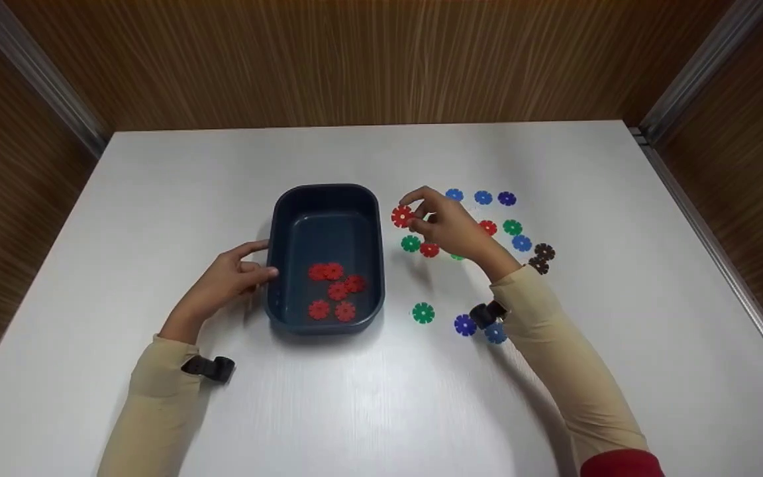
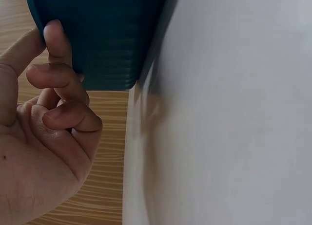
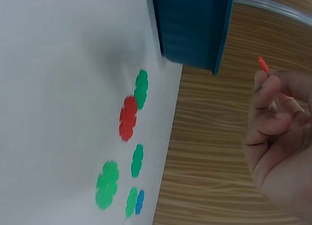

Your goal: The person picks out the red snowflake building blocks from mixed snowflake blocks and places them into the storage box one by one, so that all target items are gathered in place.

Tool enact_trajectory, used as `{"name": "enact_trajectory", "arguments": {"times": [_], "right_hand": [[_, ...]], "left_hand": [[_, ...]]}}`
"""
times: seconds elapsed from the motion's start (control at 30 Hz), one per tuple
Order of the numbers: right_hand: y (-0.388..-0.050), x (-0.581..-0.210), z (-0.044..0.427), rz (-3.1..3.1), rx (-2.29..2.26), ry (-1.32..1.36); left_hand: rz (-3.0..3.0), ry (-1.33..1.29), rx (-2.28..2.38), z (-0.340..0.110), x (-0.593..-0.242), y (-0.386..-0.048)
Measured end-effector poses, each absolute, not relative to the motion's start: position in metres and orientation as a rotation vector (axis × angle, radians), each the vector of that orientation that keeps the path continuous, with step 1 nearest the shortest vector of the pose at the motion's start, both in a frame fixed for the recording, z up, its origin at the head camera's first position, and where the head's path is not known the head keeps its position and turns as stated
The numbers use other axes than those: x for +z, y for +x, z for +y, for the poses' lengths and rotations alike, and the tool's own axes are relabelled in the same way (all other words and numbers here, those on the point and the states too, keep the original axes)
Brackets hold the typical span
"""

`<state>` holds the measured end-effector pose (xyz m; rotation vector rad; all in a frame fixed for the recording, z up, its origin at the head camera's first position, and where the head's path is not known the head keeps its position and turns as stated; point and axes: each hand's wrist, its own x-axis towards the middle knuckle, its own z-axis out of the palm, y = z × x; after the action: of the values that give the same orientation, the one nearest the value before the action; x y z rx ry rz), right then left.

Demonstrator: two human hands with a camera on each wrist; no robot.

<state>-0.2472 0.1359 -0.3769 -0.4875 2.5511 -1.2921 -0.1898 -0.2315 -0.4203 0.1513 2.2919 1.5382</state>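
Observation:
My right hand (image 1: pixel 451 228) pinches a red notched disc (image 1: pixel 402 216) between thumb and fingers, raised above the table to the right of a dark blue tub (image 1: pixel 325 328). In the right wrist view that disc (image 3: pixel 263 64) shows edge-on at the fingertips. My left hand (image 1: pixel 226 281) grips the tub's left wall, its thumb over the rim; in the left wrist view, fingers (image 2: pixel 57 42) lie against the wall's outside. Several red discs (image 1: pixel 338 291) lie inside the tub, toward its near end.
Right of the tub lie more notched discs: green (image 1: pixel 423 313), red (image 1: pixel 430 250), light blue (image 1: pixel 483 197), dark blue (image 1: pixel 465 324) and brown (image 1: pixel 544 252). Some are partly hidden under the right hand and forearm. Wood-grain panels (image 1: pixel 368 66) border the white table (image 1: pixel 381 411).

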Motion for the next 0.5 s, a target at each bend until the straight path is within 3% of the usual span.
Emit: {"name": "enact_trajectory", "arguments": {"times": [0.5], "right_hand": [[-0.237, -0.376, 0.087, 2.493, -1.32, -0.753]], "left_hand": [[2.301, 0.139, 1.545, -0.235, -0.423, -0.188]]}}
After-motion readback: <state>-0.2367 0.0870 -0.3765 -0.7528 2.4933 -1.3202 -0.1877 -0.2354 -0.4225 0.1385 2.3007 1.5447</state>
